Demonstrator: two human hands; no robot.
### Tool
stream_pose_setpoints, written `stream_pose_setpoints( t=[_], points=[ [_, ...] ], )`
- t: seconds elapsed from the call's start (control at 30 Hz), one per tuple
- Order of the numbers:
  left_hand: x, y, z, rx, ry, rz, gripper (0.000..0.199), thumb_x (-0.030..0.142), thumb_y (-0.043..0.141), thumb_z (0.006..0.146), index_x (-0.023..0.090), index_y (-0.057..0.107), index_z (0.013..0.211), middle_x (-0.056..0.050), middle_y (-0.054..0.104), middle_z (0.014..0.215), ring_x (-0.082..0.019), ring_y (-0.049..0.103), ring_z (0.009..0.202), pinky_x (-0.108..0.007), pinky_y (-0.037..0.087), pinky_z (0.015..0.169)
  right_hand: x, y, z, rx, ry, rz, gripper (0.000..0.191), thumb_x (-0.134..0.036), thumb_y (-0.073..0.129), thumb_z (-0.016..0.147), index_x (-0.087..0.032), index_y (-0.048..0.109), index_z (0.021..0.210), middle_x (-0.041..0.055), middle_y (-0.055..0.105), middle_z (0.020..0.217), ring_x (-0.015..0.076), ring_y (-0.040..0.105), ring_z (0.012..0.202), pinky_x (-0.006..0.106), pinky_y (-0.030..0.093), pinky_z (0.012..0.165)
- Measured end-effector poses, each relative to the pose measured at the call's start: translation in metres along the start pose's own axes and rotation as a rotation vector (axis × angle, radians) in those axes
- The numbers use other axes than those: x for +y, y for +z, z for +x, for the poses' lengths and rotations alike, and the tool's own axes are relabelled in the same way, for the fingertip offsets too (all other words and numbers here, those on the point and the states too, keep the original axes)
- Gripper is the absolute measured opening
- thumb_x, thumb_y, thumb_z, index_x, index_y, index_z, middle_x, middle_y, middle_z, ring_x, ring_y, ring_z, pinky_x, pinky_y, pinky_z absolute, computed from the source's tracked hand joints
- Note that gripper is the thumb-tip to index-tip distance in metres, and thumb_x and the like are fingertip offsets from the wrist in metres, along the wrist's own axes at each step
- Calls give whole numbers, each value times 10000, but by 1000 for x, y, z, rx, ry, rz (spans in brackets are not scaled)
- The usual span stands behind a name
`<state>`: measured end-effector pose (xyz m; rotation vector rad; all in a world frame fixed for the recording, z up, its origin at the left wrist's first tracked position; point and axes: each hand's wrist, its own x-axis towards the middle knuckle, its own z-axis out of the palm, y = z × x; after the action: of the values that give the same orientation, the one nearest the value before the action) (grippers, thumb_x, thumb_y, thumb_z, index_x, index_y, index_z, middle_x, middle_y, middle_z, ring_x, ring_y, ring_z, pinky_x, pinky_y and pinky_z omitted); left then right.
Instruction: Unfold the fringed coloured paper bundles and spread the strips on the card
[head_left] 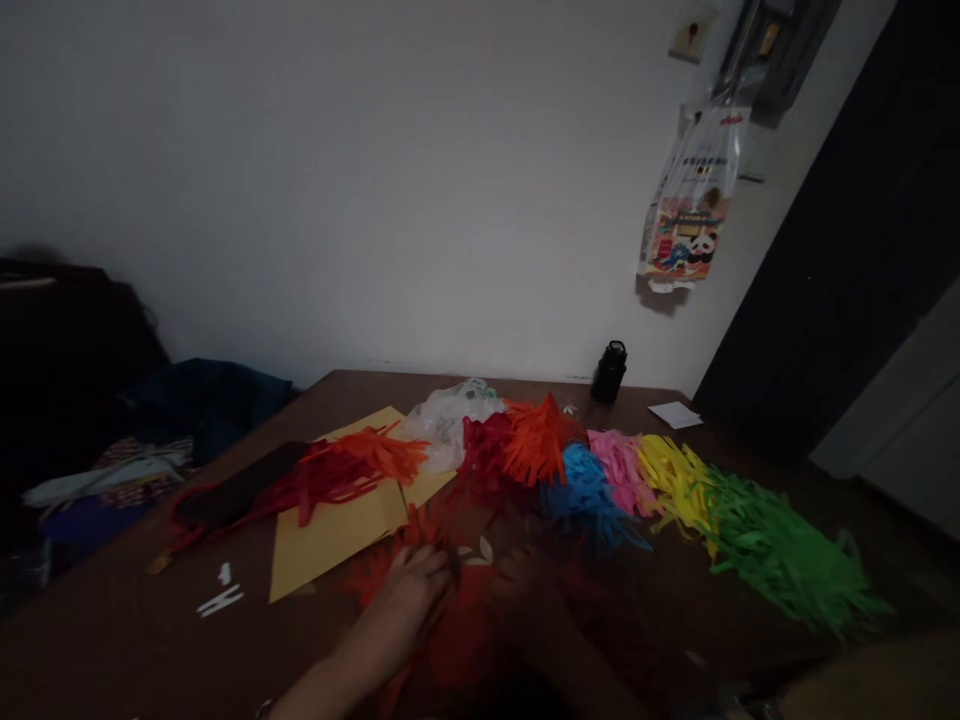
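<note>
A sheet of red-orange fringed paper (469,625) lies on the table in front of me, its cut strips spreading to the left. My left hand (420,588) has its fingers curled down on the paper's left part and closed on it. Opposite it, in deep shadow, my right hand (525,588) is closed at the paper's right side. Its fingertips are too dark to make out what they pinch. Small pale scraps (486,549) rest between the two hands. Just beyond are a bunch of orange fringe (538,445) and a blue one (585,490).
Pink (622,468), yellow (679,485) and green fringe bunches (795,550) run along the right. At left are yellow paper sheets (322,545), red fringe (330,480) and white strips (220,600). Behind stand a clear plastic bag (450,415) and a black bottle (609,373).
</note>
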<state>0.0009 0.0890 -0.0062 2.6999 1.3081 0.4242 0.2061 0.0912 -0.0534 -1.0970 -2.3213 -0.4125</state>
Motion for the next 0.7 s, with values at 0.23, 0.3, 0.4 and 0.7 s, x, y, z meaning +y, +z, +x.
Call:
stream_pose_setpoints(
  t=[0.23, 0.3, 0.4, 0.7],
  points=[
    [-2, 3, -2, -15, 11, -6, 250, 201, 434, 980, 208, 656, 864, -45, 679, 917, -211, 559, 878, -389, 329, 835, -6, -16, -9, 36, 63, 10, 210, -76, 710, 763, -181, 587, 631, -1, 619, 729, 165, 516, 723, 313, 348, 758],
    [-1, 1, -1, -38, 4, -8, 261, 181, 425, 973, 212, 658, 859, -48, 685, 926, -213, 567, 892, -392, 334, 841, -9, -15, -9, 58, 92, 34, 186, -99, 702, 766, -187, 584, 651, 0, 618, 728, 175, 513, 715, 324, 354, 773],
    [2, -3, 0, -77, -40, -11, 291, 156, 395, 963, 205, 665, 866, -70, 695, 969, -234, 585, 934, -406, 350, 846, -10, -14, -10, 56, 168, 84, 117, -93, 636, 782, -188, 598, 726, 18, 628, 759, 196, 521, 730, 351, 357, 793],
    [13, -13, 14, -162, -156, 25, 318, 156, 380, 924, 178, 670, 1053, -137, 696, 1118, -295, 605, 1057, -467, 382, 899, -12, -9, -12, -31, 319, 79, 124, -84, 584, 762, -184, 620, 827, 57, 623, 808, 240, 541, 788, 415, 374, 801]
  ],
)
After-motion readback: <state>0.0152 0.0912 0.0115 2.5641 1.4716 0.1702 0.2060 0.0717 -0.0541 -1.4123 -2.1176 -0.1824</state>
